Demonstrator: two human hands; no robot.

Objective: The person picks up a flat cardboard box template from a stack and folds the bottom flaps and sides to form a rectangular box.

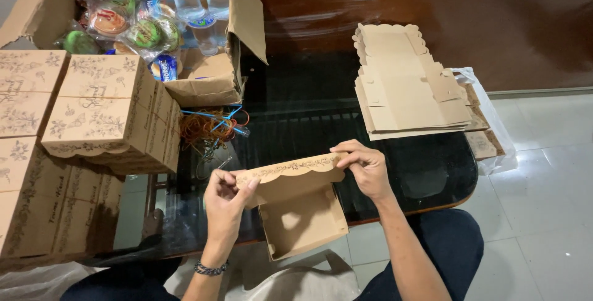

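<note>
Left hand and right hand pinch a half-folded kraft box. Finished boxes stand left, flat blanks far right, on a dark glass table above pale tiles.

Half-folded brown cardboard box, lid open

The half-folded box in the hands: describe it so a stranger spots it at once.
Start at the dark glass table and look to its near edge. There the left hand and right hand grip a brown cardboard box. Unlike the flat stack and closed boxes, it stands open and empty.
</note>
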